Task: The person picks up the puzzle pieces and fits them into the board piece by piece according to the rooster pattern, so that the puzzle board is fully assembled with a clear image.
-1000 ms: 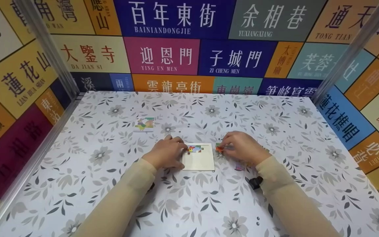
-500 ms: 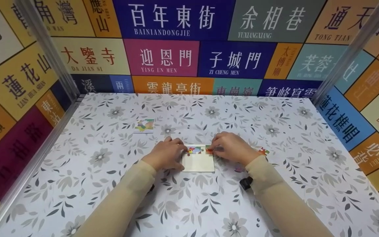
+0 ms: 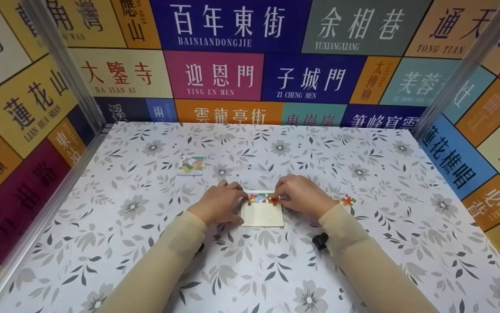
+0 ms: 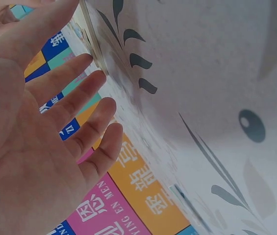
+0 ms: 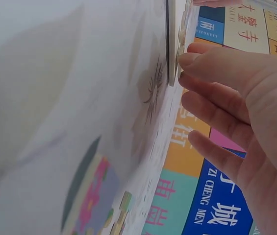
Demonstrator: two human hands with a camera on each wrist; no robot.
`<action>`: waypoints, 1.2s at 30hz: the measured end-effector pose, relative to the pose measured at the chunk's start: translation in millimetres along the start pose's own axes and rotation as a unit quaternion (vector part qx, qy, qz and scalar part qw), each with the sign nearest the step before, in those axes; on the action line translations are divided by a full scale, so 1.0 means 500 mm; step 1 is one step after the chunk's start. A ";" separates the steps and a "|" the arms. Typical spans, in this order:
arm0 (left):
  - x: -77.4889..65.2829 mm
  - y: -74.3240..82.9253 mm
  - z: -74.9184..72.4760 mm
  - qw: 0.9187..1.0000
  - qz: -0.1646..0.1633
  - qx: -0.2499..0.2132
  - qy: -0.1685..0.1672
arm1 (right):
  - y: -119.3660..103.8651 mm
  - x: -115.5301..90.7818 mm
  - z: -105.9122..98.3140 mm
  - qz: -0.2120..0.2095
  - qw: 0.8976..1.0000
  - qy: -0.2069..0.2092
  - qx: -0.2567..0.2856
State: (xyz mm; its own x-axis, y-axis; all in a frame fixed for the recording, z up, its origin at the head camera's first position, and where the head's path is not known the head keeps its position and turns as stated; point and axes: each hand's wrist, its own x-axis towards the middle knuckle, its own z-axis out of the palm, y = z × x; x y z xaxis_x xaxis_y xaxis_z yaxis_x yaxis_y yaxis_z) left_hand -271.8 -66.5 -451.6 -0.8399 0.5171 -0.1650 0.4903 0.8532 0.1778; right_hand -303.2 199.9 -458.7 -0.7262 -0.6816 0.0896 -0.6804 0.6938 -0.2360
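A small cream puzzle tray (image 3: pixel 262 215) lies on the patterned table between both hands. Joined colourful puzzle pieces (image 3: pixel 257 198) run along its far side. At the tray's far right corner, my right hand (image 3: pixel 301 196) pinches an orange-and-green puzzle piece (image 3: pixel 271 199) against the right end of that row. My left hand (image 3: pixel 218 202) rests at the tray's left edge, thumb near the front corner and fingers at the far end. The left wrist view shows those fingers extended and apart beside the tray's edge (image 4: pixel 92 36). In the right wrist view, thumb and index fingertips meet over the tray rim (image 5: pixel 172 51).
An orange puzzle piece (image 3: pixel 348 200) lies right of the right wrist. A pink-and-purple piece (image 5: pixel 93 198) shows close up in the right wrist view. Back left is a square picture card (image 3: pixel 191 165). Walls with coloured sign panels (image 3: pixel 214 74) enclose the table.
The right hand has moved left, carrying the orange-and-green puzzle piece from beside the tray into its far right corner, up against the row. The left hand has stayed at the tray's left edge.
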 end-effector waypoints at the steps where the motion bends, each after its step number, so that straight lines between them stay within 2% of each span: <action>1: 0.000 0.000 0.000 1.000 -0.001 0.000 -0.001 | -0.001 0.001 0.000 -0.001 1.000 0.000 -0.003; 11: 0.001 0.000 -0.001 1.000 -0.004 -0.006 -0.008 | -0.009 0.009 0.003 -0.002 1.000 -0.005 -0.018; 25: -0.002 0.001 -0.002 1.000 0.004 -0.007 0.008 | -0.010 0.006 0.008 -0.011 1.000 0.002 -0.012; 36: -0.002 0.003 -0.001 1.000 -0.002 -0.012 0.001 | -0.005 -0.011 -0.001 0.010 0.999 -0.005 0.042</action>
State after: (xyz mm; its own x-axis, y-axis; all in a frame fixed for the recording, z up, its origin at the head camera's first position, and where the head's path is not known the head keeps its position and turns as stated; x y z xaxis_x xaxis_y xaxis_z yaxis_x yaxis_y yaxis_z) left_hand -270.5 -65.8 -450.5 -0.8426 0.5129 -0.1641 0.4806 0.8537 0.2004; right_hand -297.4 201.9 -458.3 -0.7387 -0.6700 0.0733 -0.6540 0.6863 -0.3181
